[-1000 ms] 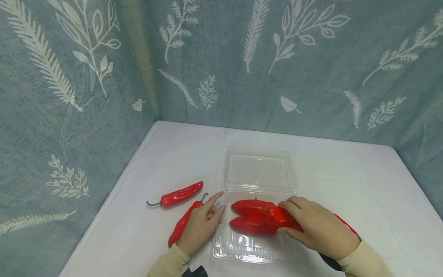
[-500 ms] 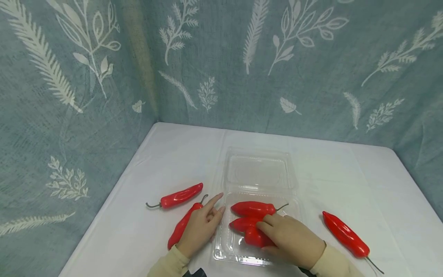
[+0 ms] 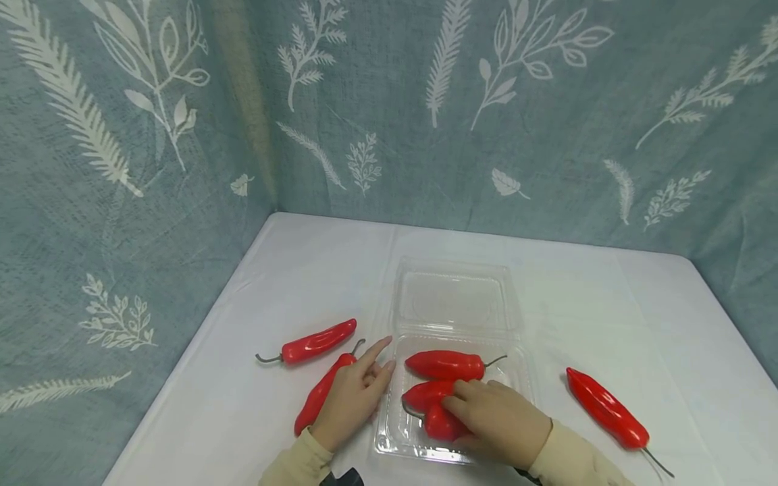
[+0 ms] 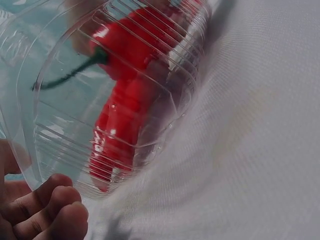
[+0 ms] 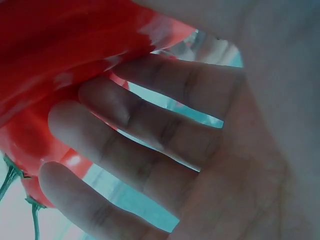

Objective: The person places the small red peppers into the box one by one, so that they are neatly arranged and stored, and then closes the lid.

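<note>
My right hand (image 3: 501, 418) grips a red chili pepper (image 3: 441, 424) low in the near part of a clear plastic clamshell box (image 3: 401, 439). The held pepper's green stem points left, while the hand hides its tip end. Two more red peppers lie in the box: one at the back (image 3: 444, 364), its stem to the right, and one in the middle (image 3: 425, 395), partly covered by the hand. At the box's left side rests my left hand (image 3: 349, 405), index finger extended and the other fingers loosely bent near the rim, as the left wrist view (image 4: 45, 210) confirms.
The box's clear lid (image 3: 452, 297) lies folded back behind it on the white tabletop (image 3: 608, 304). One red pepper (image 3: 319, 343) lies at the left, another (image 3: 322, 395) partly under my left hand. A further pepper (image 3: 610, 412) lies right of the box. Patterned cloth (image 3: 389, 101) hangs behind.
My right hand has brought the pepper left and nearer to me, down into the front of the box, uncovering the back pepper's stem and the pepper at right. My left hand has stayed put.
</note>
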### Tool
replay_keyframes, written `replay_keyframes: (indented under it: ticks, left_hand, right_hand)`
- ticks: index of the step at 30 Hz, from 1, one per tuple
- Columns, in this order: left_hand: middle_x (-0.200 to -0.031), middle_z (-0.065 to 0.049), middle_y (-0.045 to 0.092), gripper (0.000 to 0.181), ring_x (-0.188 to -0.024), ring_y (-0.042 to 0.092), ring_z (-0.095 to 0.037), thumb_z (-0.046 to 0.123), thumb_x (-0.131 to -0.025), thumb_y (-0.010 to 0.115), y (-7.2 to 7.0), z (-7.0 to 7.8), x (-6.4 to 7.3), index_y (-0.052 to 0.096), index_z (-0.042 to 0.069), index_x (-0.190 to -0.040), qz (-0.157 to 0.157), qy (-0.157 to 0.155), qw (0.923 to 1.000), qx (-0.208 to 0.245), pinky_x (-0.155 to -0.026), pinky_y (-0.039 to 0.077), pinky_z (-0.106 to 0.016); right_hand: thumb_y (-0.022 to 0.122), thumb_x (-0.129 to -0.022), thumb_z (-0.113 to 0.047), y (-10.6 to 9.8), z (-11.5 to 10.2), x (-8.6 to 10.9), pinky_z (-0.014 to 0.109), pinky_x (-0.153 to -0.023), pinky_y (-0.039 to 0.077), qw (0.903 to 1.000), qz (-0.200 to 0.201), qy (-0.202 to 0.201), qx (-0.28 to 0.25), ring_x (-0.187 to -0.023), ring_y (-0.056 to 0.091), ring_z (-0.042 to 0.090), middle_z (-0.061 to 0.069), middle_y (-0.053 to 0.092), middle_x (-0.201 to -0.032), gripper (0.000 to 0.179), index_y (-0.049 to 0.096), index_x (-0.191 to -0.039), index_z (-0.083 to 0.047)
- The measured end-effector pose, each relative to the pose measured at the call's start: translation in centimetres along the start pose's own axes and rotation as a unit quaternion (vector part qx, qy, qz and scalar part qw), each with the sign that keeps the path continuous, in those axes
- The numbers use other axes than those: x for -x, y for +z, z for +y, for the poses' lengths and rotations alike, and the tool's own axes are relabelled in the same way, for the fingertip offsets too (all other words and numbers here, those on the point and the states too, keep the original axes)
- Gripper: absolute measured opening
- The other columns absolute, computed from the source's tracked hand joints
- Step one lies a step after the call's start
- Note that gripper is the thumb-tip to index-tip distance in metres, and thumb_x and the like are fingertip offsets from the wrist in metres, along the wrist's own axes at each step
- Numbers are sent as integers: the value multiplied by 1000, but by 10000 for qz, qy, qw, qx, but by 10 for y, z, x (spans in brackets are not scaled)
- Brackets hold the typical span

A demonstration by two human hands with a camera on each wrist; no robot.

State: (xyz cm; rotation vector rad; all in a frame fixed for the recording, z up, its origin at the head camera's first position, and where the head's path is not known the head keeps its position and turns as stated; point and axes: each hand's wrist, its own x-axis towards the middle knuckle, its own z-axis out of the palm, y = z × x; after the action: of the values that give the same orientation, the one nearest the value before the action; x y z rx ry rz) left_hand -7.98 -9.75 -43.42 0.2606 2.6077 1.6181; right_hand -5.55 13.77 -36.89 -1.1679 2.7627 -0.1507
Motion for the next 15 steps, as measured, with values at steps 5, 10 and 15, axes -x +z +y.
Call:
replay_keyframes:
  ticks: [5,10,15]
  left_hand:
    - [-66,5,56,49,-45,49,-9,25,-93,62,0,2,0,49,17,-140,25,-68,10000,12,-45,45,-21]
    - [-66,4,56,49,-45,50,-9,25,-94,62,0,1,0,49,17,-140,20,-61,10000,6,-45,45,-21]
    - [-67,4,56,49,-45,50,-10,25,-93,62,1,1,0,49,17,-140,28,-67,10000,13,-44,46,-22]
  right_hand:
    - [83,-70,-41,4,-2,-5,28,-73,54,9994,-61,-89,315,-84,61,11,-3,65,-91,43,69,-103,-17]
    - [84,-68,-41,5,-4,-8,30,-77,55,9988,-151,-126,441,-84,61,12,-3,66,-90,44,71,-102,-17]
    - [85,-67,-41,4,-5,-9,30,-77,55,9985,-210,-158,472,-82,61,12,-2,66,-88,44,71,-101,-16]
